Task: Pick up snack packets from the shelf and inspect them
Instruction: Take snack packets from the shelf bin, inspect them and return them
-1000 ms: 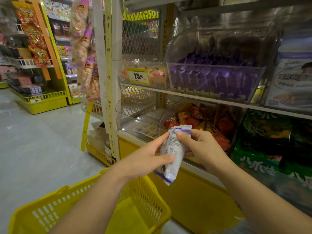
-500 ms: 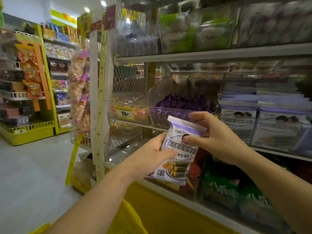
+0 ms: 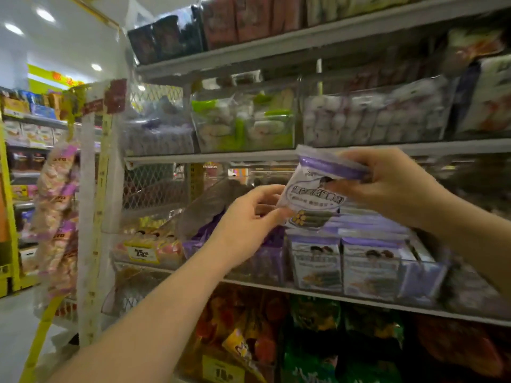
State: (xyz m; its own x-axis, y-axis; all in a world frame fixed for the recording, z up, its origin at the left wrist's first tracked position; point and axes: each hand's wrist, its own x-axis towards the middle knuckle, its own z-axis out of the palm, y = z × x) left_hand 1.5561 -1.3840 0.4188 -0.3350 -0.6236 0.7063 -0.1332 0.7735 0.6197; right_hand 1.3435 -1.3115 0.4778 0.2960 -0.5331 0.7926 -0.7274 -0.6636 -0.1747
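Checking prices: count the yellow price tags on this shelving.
2: the upper price tag sits left of the left hand; the lower price tag at the bottom edge. Blur may hide others.

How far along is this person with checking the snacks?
Done: one purple-and-white snack packet is picked up. In hand: the right hand pinches its top, the left hand holds its lower left edge, printed front facing the camera for inspection. Left: matching packets sit untouched in the clear bin below.
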